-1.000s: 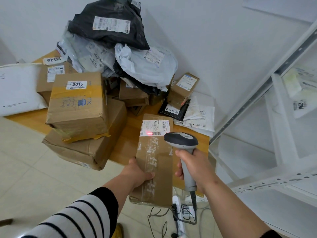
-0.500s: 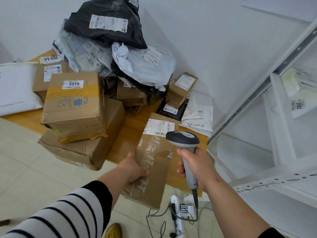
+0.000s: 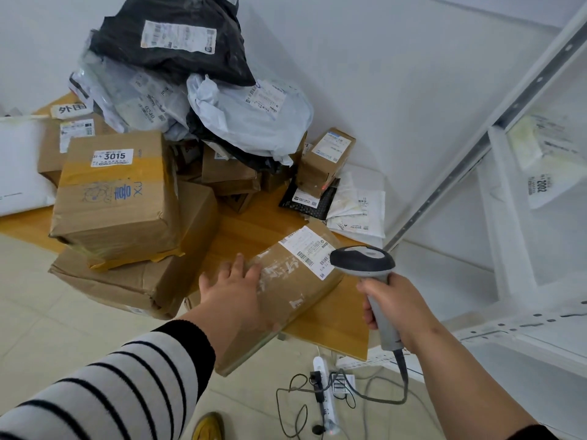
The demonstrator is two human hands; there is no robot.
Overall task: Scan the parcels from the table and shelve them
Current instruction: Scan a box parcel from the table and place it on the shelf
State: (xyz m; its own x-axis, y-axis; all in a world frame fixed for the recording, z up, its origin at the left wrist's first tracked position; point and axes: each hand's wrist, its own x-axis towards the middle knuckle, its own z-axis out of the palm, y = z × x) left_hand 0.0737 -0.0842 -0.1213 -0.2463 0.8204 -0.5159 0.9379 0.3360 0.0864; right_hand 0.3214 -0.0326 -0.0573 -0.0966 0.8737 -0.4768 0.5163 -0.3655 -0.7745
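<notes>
The long box (image 3: 286, 290) lies slantwise over the table (image 3: 330, 315) edge, its near end overhanging the floor. The left hand (image 3: 233, 293) rests on its top with fingers spread and nearly straight; whether the thumb hooks the box's side cannot be told. The right hand (image 3: 395, 308), just right of the box, grips the scanner (image 3: 363, 265), whose head hangs beside the label (image 3: 309, 249). Against 0.5 s ago, the box is turned further clockwise, its label end pointing more to the right, and the left hand lies on top, not at the side. The box is brown, creased cardboard with white-printed tape and 1 white barcode label at its far end.
</notes>
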